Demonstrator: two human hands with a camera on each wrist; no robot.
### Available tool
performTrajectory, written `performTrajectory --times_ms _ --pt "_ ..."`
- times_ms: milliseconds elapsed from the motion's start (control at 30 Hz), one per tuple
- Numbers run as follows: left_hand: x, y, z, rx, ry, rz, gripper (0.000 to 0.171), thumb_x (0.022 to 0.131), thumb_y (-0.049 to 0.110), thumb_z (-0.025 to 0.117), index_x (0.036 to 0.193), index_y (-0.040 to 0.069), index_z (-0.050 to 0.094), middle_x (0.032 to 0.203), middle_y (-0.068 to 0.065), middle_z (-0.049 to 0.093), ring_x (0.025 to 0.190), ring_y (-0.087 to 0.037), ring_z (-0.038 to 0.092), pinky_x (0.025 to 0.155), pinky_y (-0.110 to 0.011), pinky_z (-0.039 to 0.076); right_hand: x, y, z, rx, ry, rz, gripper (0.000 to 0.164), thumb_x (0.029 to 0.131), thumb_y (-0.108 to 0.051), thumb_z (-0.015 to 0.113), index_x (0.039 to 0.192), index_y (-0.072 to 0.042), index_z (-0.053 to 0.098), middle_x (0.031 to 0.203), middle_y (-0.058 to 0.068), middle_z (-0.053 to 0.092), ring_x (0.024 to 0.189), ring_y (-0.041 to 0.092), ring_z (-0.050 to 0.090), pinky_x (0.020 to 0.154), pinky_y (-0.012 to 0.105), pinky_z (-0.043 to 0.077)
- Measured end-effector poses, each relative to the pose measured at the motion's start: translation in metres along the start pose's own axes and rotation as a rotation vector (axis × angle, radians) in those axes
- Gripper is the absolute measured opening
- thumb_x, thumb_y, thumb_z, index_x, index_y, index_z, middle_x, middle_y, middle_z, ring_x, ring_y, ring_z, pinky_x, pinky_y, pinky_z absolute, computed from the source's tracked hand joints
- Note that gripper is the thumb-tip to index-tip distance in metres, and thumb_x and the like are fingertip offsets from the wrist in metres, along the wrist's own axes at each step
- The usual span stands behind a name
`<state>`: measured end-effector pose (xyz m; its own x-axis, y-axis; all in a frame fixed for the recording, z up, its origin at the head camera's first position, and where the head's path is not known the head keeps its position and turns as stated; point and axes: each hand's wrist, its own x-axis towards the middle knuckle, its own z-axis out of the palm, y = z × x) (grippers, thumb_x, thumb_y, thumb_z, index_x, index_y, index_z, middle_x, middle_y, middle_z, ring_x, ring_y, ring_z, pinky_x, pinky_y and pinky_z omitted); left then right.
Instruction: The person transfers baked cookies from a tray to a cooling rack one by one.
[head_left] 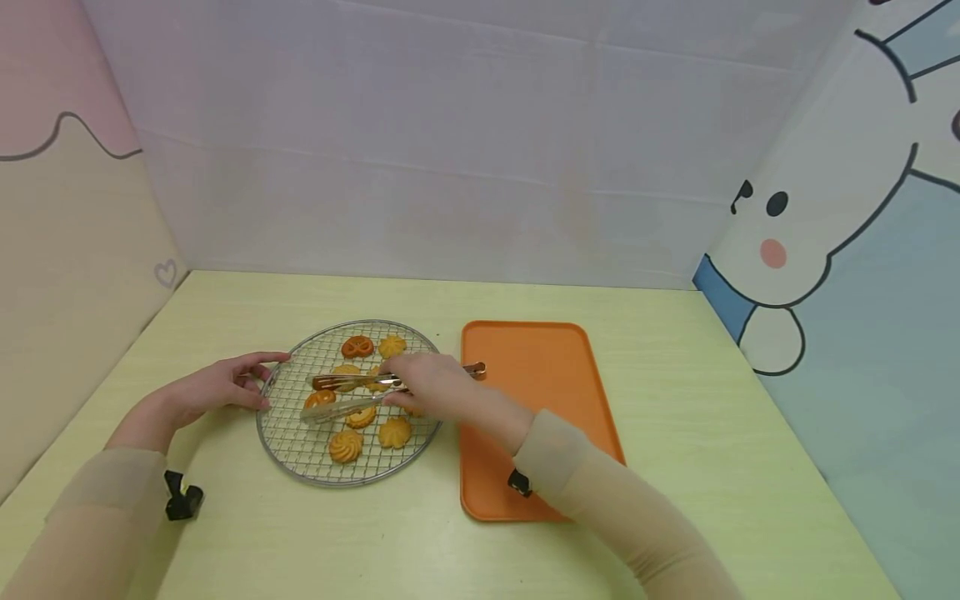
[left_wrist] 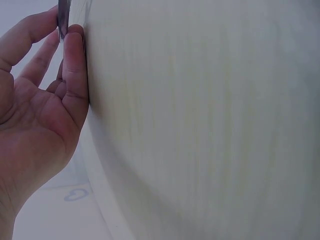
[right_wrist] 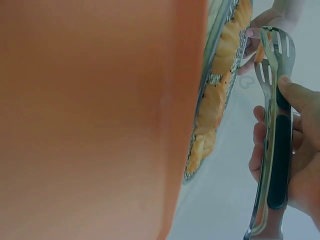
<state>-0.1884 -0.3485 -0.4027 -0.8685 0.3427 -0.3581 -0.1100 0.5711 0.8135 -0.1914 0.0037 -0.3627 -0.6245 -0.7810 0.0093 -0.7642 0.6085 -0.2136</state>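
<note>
My right hand (head_left: 429, 385) grips metal serving tongs (head_left: 347, 408) with dark handle pads, as the right wrist view shows. The tongs reach left over a round wire rack (head_left: 279, 457). Between their spread, slotted tips lies a brown pretzel-shaped cookie (head_left: 320, 400); whether they touch it I cannot tell. At the rack's left side, my left hand (head_left: 217, 386) holds the rim with thumb and fingers. A swirl cookie (head_left: 346, 447), a flower-shaped cookie (head_left: 394, 432) and another pretzel-shaped cookie (head_left: 357, 347) lie on the mesh. My right hand partly hides other cookies.
Right of the rack lies an orange tray (head_left: 528, 358), with my right forearm across its lower part. Both sit on a pale wooden table (head_left: 720, 467). A pale wall (head_left: 450, 167) stands behind, with printed panels at the sides.
</note>
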Motion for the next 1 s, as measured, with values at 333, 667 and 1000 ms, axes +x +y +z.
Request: performTrajectory --times_ms 333,667,1000 --pt "-0.002 0.003 0.000 0.004 -0.005 0.008 0.083 0.078 0.013 0.075 0.146 0.005 0.028 0.116 -0.018 0.038 0.082 -0.014 0.047 0.074 -0.024 0.044 0.010 -0.001 0.010 -0.029 -0.021 0.019 0.044 0.092 -0.044 0.055 0.129 -0.020 0.056 0.118 -0.006 0.063 0.095 0.007 0.062 0.074 0.024 0.049" --pt "-0.004 0.003 0.001 -0.023 -0.006 0.017 0.083 0.078 0.012 0.074 0.147 0.005 0.028 0.116 -0.018 0.038 0.083 -0.012 0.048 0.075 -0.024 0.046 0.016 0.000 0.018 -0.089 -0.022 0.009 0.046 0.091 -0.046 0.055 0.129 -0.019 0.056 0.111 -0.005 0.065 0.092 0.008 0.063 0.072 0.026 0.050" --pt "-0.012 -0.001 0.010 -0.025 0.007 0.001 0.083 0.078 0.013 0.074 0.147 0.005 0.028 0.115 -0.017 0.037 0.083 -0.011 0.048 0.076 -0.025 0.047 0.008 -0.004 0.021 -0.064 -0.036 -0.003 0.043 0.092 -0.045 0.055 0.125 -0.017 0.058 0.107 -0.005 0.065 0.084 0.007 0.062 0.070 0.025 0.049"
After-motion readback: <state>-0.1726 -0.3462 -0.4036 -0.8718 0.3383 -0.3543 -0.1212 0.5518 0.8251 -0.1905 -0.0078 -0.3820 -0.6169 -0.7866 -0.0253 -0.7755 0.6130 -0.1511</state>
